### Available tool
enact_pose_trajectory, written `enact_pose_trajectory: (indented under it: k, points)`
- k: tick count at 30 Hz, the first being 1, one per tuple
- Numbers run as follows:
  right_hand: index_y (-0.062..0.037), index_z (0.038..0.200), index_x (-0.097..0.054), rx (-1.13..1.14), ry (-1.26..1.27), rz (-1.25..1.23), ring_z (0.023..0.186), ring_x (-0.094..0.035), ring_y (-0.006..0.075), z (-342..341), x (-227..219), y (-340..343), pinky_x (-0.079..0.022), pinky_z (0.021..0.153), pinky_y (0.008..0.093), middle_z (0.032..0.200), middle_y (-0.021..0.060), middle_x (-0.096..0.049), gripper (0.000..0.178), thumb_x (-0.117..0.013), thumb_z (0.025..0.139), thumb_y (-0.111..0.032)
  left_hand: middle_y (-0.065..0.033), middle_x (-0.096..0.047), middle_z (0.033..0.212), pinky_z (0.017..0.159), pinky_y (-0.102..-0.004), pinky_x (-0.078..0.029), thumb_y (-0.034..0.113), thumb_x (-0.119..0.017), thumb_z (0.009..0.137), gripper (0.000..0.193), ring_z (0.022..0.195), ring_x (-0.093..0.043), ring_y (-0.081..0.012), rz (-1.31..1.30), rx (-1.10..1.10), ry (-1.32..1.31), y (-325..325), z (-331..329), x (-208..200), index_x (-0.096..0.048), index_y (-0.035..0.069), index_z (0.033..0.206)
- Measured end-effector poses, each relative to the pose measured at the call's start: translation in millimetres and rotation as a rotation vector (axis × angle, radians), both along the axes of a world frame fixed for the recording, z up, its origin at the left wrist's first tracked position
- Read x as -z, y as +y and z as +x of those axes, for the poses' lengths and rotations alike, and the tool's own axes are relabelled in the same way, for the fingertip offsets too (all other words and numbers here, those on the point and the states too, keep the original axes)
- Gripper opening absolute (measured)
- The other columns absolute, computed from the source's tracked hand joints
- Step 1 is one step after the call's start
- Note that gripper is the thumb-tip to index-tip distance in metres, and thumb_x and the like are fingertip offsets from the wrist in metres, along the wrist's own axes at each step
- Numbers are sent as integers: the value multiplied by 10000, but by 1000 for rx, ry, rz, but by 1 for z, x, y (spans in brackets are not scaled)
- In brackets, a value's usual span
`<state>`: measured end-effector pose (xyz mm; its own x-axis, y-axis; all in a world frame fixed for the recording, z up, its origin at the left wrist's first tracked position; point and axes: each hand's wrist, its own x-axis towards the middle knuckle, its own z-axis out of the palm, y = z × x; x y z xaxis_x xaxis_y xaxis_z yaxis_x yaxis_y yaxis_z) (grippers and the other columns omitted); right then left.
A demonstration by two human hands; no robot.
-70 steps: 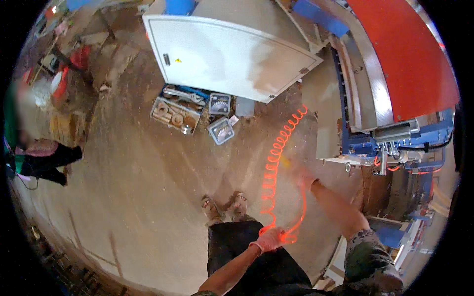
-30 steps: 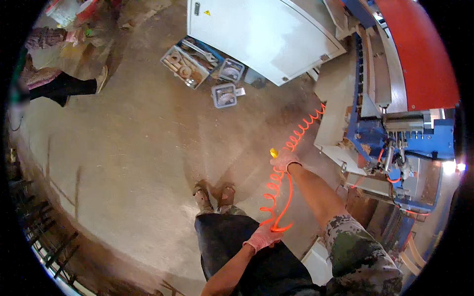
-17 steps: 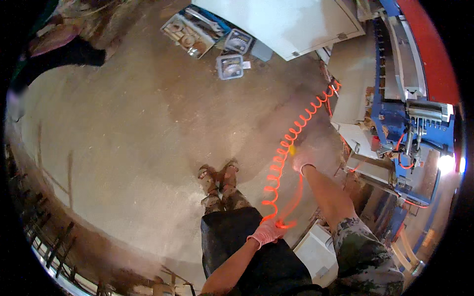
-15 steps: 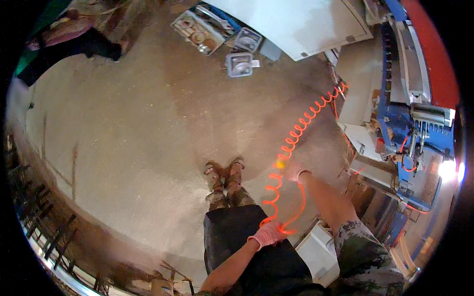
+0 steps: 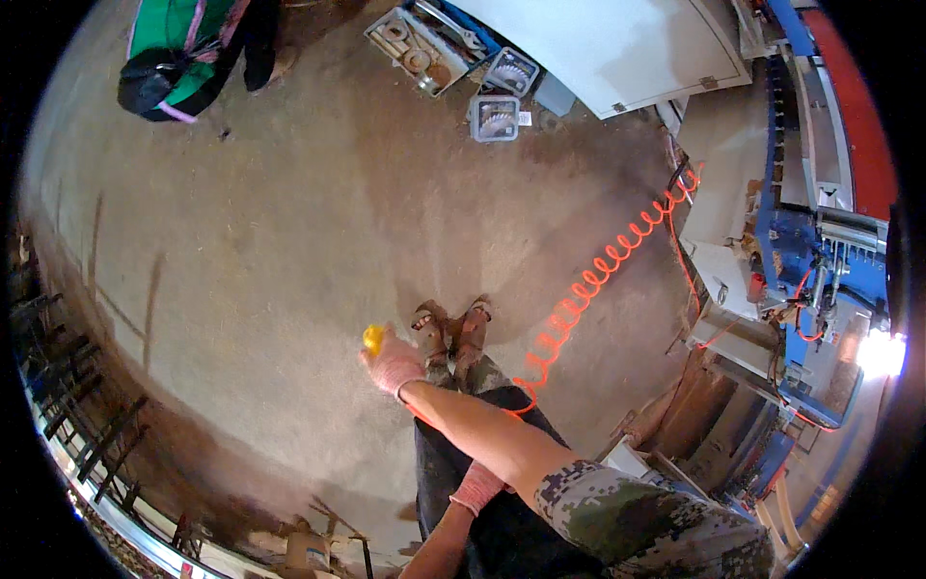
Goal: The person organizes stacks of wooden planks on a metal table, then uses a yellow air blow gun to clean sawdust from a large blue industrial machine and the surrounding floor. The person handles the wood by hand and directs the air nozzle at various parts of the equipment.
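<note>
My right hand (image 5: 394, 367), in a pale pink glove, reaches across to the left of my feet. It is closed around a yellow air gun (image 5: 373, 338), most of which the fingers cover. From there an orange coiled air hose (image 5: 579, 294) passes behind my right forearm and stretches up to the machine at the right. My left hand (image 5: 479, 488), gloved alike, lies low over my dark apron, under the right forearm. That forearm hides its fingers, so what it holds cannot be seen.
A blue machine (image 5: 786, 236) with a white cabinet (image 5: 608, 48) stands along the right. Boxed saw blades (image 5: 496, 119) and a tool tray (image 5: 415, 53) lie at the top. Another person (image 5: 207, 58) is at the upper left. Dark metal racks (image 5: 77, 425) line the left edge.
My right hand has swung from the right of my feet to their left with the yellow air gun. My left hand has moved lower left, under the forearm. The view has shifted slightly.
</note>
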<state>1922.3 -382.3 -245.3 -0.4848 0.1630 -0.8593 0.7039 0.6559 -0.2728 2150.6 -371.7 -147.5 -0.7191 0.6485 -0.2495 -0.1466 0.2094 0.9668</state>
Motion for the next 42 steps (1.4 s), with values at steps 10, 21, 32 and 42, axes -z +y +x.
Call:
enact_pose_trajectory:
  k: [10, 21, 32, 42]
  points:
    - [6, 1228, -701, 98, -365, 38, 1182, -679, 367, 63, 13, 164, -544, 974, 471, 1223, 241, -714, 599, -681, 838, -449, -42, -672, 823, 591, -289, -528, 192, -775, 895, 310, 622, -629, -135, -49, 282, -1231, 23, -28, -68, -655, 49, 1143]
    - [-49, 1331, -617, 492, 142, 64, 974, -704, 367, 231, -137, 315, -553, 826, 460, 1022, 201, -728, 601, -683, 893, -456, -149, -739, 1162, 962, -422, -538, 495, -732, 871, 540, 1150, -682, -318, -458, 1137, -367, 65, -2, -113, -671, 119, 1253]
    - [-101, 1200, -557, 2677, 396, 31, 892, -696, 356, 708, -174, 287, -615, 803, 576, 999, 148, -657, 334, -684, 973, -310, -171, -744, 1099, 954, -444, -539, 513, -734, 862, 601, 1085, -698, -360, -598, 1414, 19, 135, 90, -147, -605, 133, 1309]
    - [-106, 925, -583, 2650, 569, 108, 592, -595, 220, 874, -132, 452, -495, 493, 396, 746, 66, -575, 334, -691, 949, -421, -204, -740, 1119, 940, -468, -536, 472, -726, 830, 852, 1080, -695, -392, -854, 1515, 293, 259, 284, -165, -402, 120, 1535]
